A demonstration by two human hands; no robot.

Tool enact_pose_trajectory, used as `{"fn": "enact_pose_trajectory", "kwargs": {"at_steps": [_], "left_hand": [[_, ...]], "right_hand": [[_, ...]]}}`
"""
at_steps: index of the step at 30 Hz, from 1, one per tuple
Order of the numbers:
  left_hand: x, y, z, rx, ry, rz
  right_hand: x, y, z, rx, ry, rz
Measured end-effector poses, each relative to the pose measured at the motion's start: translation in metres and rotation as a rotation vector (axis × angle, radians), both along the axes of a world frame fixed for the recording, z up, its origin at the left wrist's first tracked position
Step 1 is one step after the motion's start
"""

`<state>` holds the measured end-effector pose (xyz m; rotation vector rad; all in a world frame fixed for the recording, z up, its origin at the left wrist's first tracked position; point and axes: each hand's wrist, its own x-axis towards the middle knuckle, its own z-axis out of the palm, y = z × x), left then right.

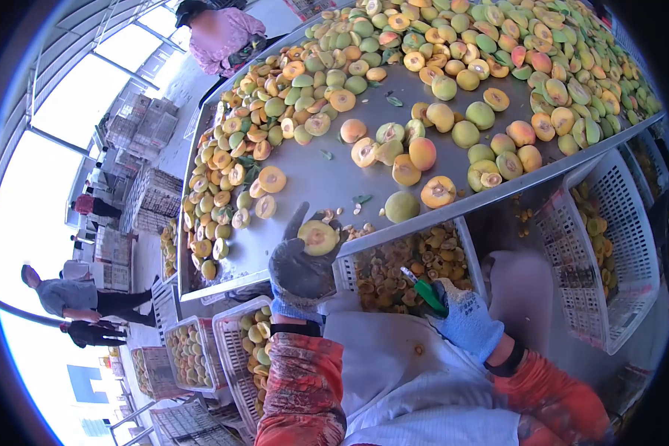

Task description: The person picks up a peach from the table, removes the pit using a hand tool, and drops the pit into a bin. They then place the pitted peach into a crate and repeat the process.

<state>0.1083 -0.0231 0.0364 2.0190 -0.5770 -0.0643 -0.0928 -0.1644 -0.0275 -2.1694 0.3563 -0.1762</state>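
- Your left hand (301, 269): dark-coated glove, fingers curled around a half (320, 238), thumb raised beside it. The cut face is turned up toward you.
- Position of the half: in that hand at the table's near edge, with the table (301, 181) just beyond.
- Your right hand (466, 325): blue glove, closed around the green handle of a tool (430, 295). Metal tip points up and toward your left hand, apart from the half.
- Condition of the half: cutting done. Its centre shows brownish; you cannot tell from this view whether a stone sits there or only the hollow.
- Done so far: many fruits in the heap (320, 82) show cut faces. The crate (346, 274) under the table edge, in front of you, holds small brownish and yellow pieces, likely stones and scraps.
- Left to do: the heap runs deep across the far side of the table, so the batch looks far from finished. Near the edge lie a rounded green fruit (402, 207), its underside hidden, and a cut fruit (438, 191) with a brown centre.
- Sides: a white crate (623, 201) on your right and a filled crate (234, 364) on your left both hold fruit; you cannot tell whether these are finished.
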Motion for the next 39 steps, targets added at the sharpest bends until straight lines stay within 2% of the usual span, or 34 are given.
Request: {"fn": "enact_pose_trajectory", "kwargs": {"at_steps": [1,3,4,5,6,7,8,11,13,15,16,18,22,24,28,31,33,34,36,37,39], "left_hand": [[-0.011,0.009,-0.006,-0.005,0.002,0.019],[-0.031,0.026,-0.02,-0.32,0.285,-0.05],[-0.044,0.034,-0.016,-0.316,0.286,-0.201],[-0.052,0.039,-0.018,-0.333,0.289,-0.196],[-0.059,0.042,-0.023,-0.68,0.683,-0.17],[-0.066,0.043,-0.025,-1.024,1.078,-0.139],[-0.077,0.042,-0.019,-1.038,1.076,-0.141],[-0.112,0.036,0.009,-0.647,0.255,-0.23],[-0.115,0.039,0.007,-0.75,0.346,-0.241],[-0.122,0.039,0.011,-0.479,0.077,-0.099],[-0.122,0.039,0.014,-0.482,0.076,-0.099],[-0.12,0.039,0.022,-0.649,0.486,-0.088],[-0.127,0.036,0.039,-0.57,0.475,-0.031],[-0.129,0.032,0.039,-0.698,0.563,0.063],[-0.127,0.032,0.044,-0.762,0.714,0.042],[-0.129,0.032,0.043,-0.728,0.691,0.086],[-0.133,0.032,0.031,-0.511,0.345,0.085],[-0.136,0.033,0.031,-0.51,0.347,0.084],[-0.142,0.034,0.034,-0.412,0.212,0.095],[-0.145,0.034,0.039,-0.414,0.215,0.096],[-0.151,0.034,0.049,-0.277,0.056,0.11]], "right_hand": [[-0.002,0.006,0.006,-0.028,0.041,-0.006],[0.0,0.022,0.025,-0.096,0.011,0.017],[0.001,0.03,0.03,-0.144,-0.073,0.032],[0.0,0.037,0.034,-0.194,-0.16,0.047],[-0.002,0.044,0.033,-0.333,-0.184,0.063],[-0.004,0.048,0.037,-0.347,-0.183,0.069],[-0.005,0.052,0.042,-0.441,-0.182,0.1],[-0.01,0.058,0.048,-0.61,-0.204,0.128],[-0.013,0.059,0.049,-0.688,-0.231,0.121],[-0.017,0.061,0.049,-0.782,-0.223,0.135],[-0.018,0.062,0.051,-0.785,-0.224,0.136],[-0.021,0.063,0.056,-0.909,-0.164,0.153],[-0.023,0.065,0.055,-0.927,-0.169,0.15],[-0.023,0.065,0.055,-0.879,-0.209,0.124],[-0.022,0.066,0.058,-0.827,-0.225,0.105],[-0.025,0.063,0.069,-0.918,-0.119,0.197],[-0.026,0.061,0.071,-0.893,-0.117,0.283],[-0.028,0.062,0.069,-0.893,-0.115,0.283],[-0.034,0.066,0.063,-0.569,-0.134,0.319],[-0.037,0.069,0.066,-0.571,-0.131,0.32],[-0.044,0.077,0.083,-0.364,-0.185,0.235]]}}
